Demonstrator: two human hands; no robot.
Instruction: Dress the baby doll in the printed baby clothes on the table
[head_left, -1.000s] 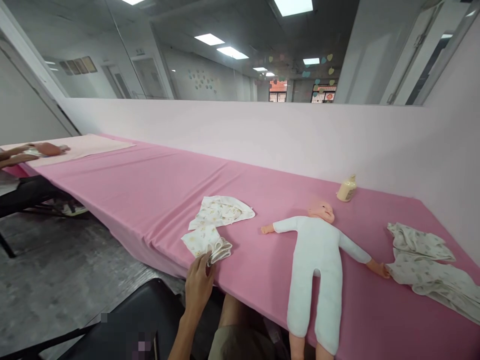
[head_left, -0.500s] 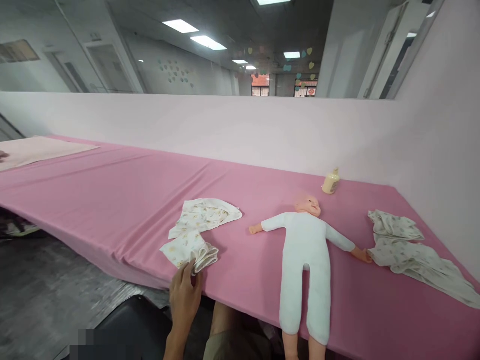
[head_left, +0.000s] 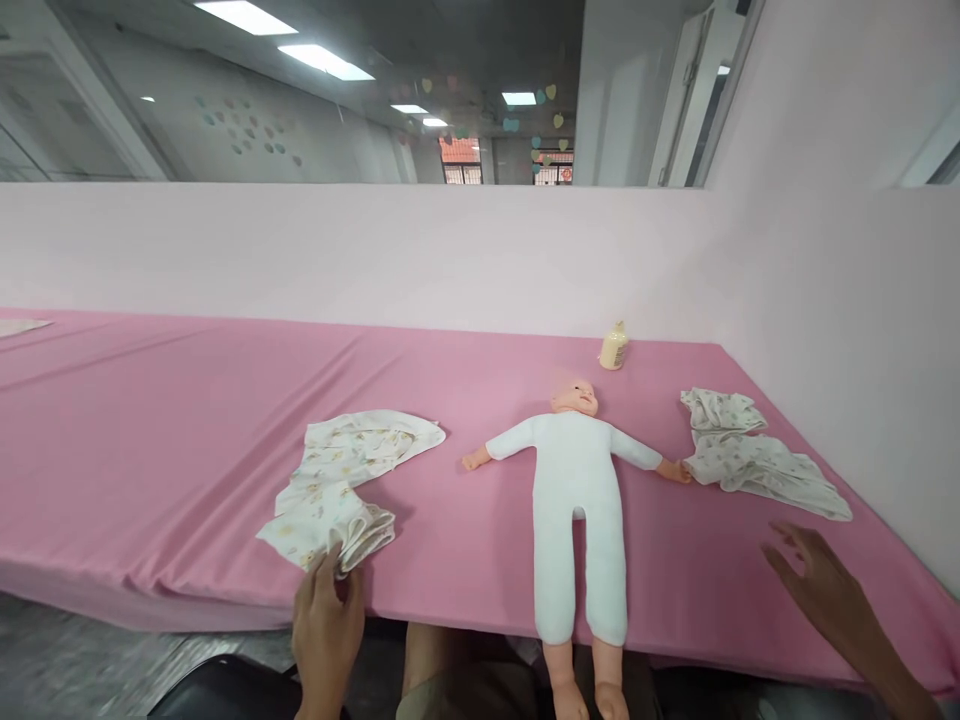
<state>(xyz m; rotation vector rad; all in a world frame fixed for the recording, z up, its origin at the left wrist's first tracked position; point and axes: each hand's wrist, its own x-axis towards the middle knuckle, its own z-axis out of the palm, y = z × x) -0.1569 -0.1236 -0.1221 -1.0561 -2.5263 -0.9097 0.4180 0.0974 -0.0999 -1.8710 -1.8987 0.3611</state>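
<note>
My left hand (head_left: 330, 612) is at the table's front edge, its thumb and fingers pinching the near end of a white patterned baby garment (head_left: 322, 520). That garment lies crumpled and partly folded on the pink cloth. My right hand (head_left: 821, 585) hovers over the right side of the table with fingers apart and nothing in it. Beyond it lies a second white patterned baby garment (head_left: 772, 470), bunched up. Between the hands a baby doll (head_left: 577, 480) in a white body suit lies on its back, arms spread. One doll hand touches the second garment.
The pink-covered table (head_left: 187, 420) runs along a white wall (head_left: 337, 255). A pale pump bottle (head_left: 613, 347) stands at the back, behind the doll's head. The doll's feet hang past the front edge. A black chair (head_left: 225, 690) is at lower left, beside my legs.
My right hand has come into view at the right. The camera has turned right, so the scene sits further left. My left hand stays at the same garment.
</note>
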